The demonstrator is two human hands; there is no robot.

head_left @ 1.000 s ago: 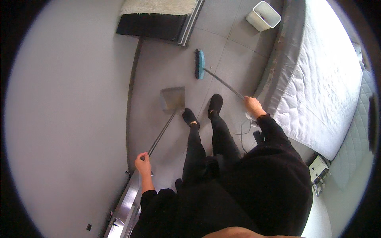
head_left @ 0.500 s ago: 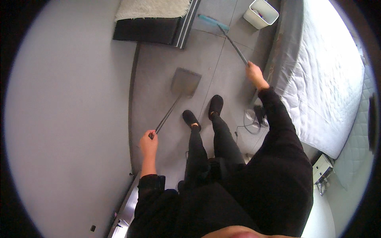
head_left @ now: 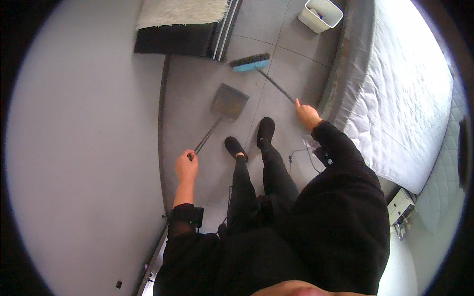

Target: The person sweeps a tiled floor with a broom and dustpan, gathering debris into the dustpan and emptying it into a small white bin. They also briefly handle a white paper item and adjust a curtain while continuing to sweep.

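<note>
My left hand [head_left: 186, 166] is closed around the upper end of a long dark handle. It belongs to a grey dustpan [head_left: 229, 101], whose flat pan rests on the tiled floor ahead of my feet. In my right hand [head_left: 308, 116], the fingers are wrapped round the dark stick of a broom [head_left: 251, 64]. Its blue head with dark bristles is tilted on its side, just beyond the dustpan and apart from it. A tiny speck [head_left: 256, 84] lies on the floor between broom head and pan.
At the far right stands a white bin [head_left: 321, 17] with a few things inside. A bed with a white quilted cover [head_left: 395, 98] lines the right side, a grey wall [head_left: 84, 148] the left. A black bench [head_left: 173, 42] with a fluffy cover is ahead. Cables [head_left: 298, 150] lie near the bed.
The broom head has come nearer and a little left, toward the dustpan, as my right hand moved down and left. My left hand rose slightly; the dustpan stays nearly in place.
</note>
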